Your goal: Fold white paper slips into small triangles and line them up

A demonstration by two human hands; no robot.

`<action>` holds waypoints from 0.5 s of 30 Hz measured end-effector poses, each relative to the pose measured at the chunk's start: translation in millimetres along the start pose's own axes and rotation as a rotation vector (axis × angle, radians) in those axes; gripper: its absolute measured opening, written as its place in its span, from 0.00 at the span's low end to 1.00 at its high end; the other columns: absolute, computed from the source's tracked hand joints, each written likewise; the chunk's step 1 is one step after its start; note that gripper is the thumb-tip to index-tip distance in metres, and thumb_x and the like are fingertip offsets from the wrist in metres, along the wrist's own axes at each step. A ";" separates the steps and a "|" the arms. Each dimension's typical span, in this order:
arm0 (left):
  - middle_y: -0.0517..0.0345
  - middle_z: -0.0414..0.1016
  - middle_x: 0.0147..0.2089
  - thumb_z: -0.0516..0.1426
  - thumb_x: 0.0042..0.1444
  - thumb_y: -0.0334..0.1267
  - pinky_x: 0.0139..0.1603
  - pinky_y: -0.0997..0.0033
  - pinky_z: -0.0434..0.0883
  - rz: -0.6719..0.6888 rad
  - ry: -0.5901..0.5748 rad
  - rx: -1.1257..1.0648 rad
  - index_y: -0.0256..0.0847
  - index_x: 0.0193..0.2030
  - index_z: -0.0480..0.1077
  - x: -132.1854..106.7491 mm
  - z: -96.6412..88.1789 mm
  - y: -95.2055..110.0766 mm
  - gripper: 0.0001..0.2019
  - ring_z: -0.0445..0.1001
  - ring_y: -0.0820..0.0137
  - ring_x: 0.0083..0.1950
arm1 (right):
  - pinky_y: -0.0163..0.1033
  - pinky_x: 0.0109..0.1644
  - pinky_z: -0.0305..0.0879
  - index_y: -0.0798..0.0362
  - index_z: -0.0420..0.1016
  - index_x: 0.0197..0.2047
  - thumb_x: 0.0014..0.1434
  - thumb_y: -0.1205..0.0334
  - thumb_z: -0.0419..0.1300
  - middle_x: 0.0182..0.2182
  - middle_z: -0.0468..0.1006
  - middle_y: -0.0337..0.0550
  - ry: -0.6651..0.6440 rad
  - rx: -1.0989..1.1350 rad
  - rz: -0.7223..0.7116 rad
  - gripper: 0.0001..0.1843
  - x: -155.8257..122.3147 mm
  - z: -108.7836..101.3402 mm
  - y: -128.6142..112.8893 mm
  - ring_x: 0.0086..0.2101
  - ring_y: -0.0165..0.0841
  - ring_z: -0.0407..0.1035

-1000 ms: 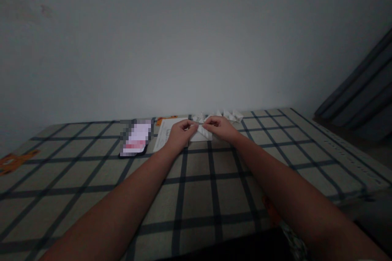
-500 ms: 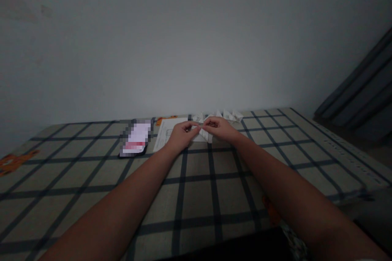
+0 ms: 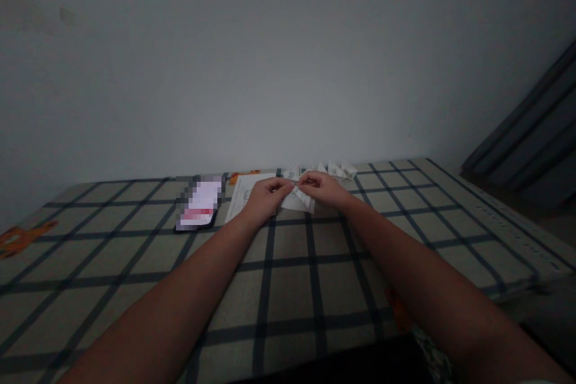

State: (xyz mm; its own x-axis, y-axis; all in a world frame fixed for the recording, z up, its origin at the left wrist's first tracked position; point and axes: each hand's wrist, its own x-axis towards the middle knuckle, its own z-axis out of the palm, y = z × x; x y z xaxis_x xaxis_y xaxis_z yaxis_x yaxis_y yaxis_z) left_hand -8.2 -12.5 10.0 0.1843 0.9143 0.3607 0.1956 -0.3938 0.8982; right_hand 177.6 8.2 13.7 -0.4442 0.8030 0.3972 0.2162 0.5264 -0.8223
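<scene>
Both arms reach far forward over a checked cloth (image 3: 288, 288). My left hand (image 3: 265, 197) and my right hand (image 3: 324, 188) meet over a small white folded paper piece (image 3: 299, 199), each pinching it with closed fingers. The piece sits just above the cloth, its lower edge showing between the hands. A flat white sheet (image 3: 245, 198) lies under and left of my left hand. Several small folded white paper shapes (image 3: 335, 170) stand in a row just behind my right hand, near the wall.
A phone (image 3: 200, 204) with a lit, blurred screen lies left of the sheet. The pale wall (image 3: 270, 60) rises right behind the surface. A dark striped curtain (image 3: 535, 138) hangs at the right. The surface's right edge (image 3: 517, 228) drops off.
The hands stay in place; the fingers have worked the paper piece slightly, drawing it in closer between the fingertips.
</scene>
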 end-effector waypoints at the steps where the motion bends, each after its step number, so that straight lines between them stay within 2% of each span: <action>1: 0.57 0.75 0.30 0.59 0.48 0.47 0.35 0.72 0.64 -0.004 -0.005 0.008 0.37 0.32 0.75 -0.3 0.4 -0.1 0.14 0.69 0.71 0.32 | 0.34 0.36 0.60 0.57 0.71 0.31 0.50 0.61 0.57 0.28 0.72 0.40 -0.015 0.007 0.000 0.08 -0.3 0.2 -0.8 0.30 0.28 0.65; 6: 0.57 0.75 0.31 0.59 0.47 0.50 0.35 0.72 0.64 -0.023 0.015 -0.021 0.37 0.34 0.75 -0.5 2.5 -0.7 0.17 0.70 0.70 0.33 | 0.34 0.35 0.60 0.58 0.71 0.31 0.51 0.58 0.57 0.28 0.72 0.41 0.038 -0.013 0.017 0.10 -0.3 2.8 -6.9 0.30 0.28 0.66; 10: 0.59 0.72 0.27 0.59 0.47 0.52 0.30 0.74 0.62 -0.054 -0.015 0.008 0.36 0.29 0.73 -0.1 2.1 0.5 0.18 0.67 0.73 0.28 | 0.33 0.33 0.58 0.57 0.69 0.30 0.51 0.59 0.57 0.27 0.71 0.39 0.115 -0.016 0.005 0.09 0.9 7.2 -7.7 0.29 0.27 0.65; 12: 0.60 0.70 0.25 0.58 0.47 0.52 0.28 0.75 0.61 -0.067 -0.031 0.026 0.36 0.28 0.72 -0.3 0.6 3.0 0.18 0.66 0.74 0.27 | 0.32 0.32 0.57 0.57 0.68 0.29 0.50 0.60 0.56 0.26 0.70 0.38 0.102 0.013 0.022 0.08 1.3 9.1 -6.9 0.28 0.27 0.64; 15: 0.60 0.70 0.25 0.57 0.48 0.51 0.26 0.75 0.60 -0.093 -0.131 0.042 0.36 0.29 0.71 -0.5 -4.0 8.3 0.17 0.65 0.74 0.25 | 0.31 0.29 0.55 0.56 0.66 0.28 0.49 0.62 0.55 0.24 0.68 0.36 0.054 0.032 0.066 0.06 1.6 10.7 -7.1 0.27 0.26 0.62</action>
State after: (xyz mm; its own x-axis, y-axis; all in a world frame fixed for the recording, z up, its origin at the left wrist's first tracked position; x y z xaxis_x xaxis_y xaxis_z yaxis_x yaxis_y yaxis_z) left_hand -10.5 -15.9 18.2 0.2869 0.9279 0.2383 0.2572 -0.3142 0.9139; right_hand 166.0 2.8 15.7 -0.3821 0.8499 0.3629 0.2151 0.4637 -0.8595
